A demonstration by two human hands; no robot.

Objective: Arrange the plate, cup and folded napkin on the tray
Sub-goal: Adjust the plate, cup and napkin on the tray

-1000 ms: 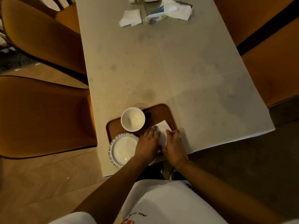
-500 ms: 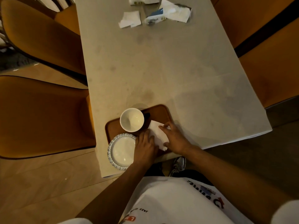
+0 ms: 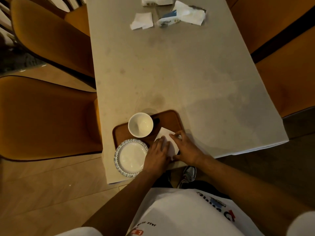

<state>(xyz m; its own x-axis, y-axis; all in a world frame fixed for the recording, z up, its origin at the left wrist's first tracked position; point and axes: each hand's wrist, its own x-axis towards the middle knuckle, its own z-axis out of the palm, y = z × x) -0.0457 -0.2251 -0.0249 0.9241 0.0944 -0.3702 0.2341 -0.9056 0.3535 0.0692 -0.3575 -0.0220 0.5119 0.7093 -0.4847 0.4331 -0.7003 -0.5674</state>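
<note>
The brown rounded-corner wooden tray (image 3: pixel 170 117) sits at the near end of the pale stone-look table (image 3: pixel 179 74), in the lower middle of the frame. On its far left part stands the white round empty cup (image 3: pixel 140 124), upright, with a small dark handle showing at its right side. Just below the cup lies the white round plate with a blue patterned rim (image 3: pixel 130 157); its lower edge reaches the near edge of the table. The white folded paper napkin (image 3: pixel 167 140) lies on the right part of the tray, just right of the cup and plate, one corner pointing toward the top of the frame. The left hand (image 3: pixel 157 156) lies flat on the napkin's left side, fingers together and pressed down on the paper. The right hand (image 3: pixel 186 148) covers the napkin's right edge, its fingers slightly spread and curled onto the paper, the thumb at the near corner. At the top of the frame, well apart from the tray, lie crumpled white tissues (image 3: pixel 142 21) and an opened tissue packet (image 3: pixel 170 18).
</note>
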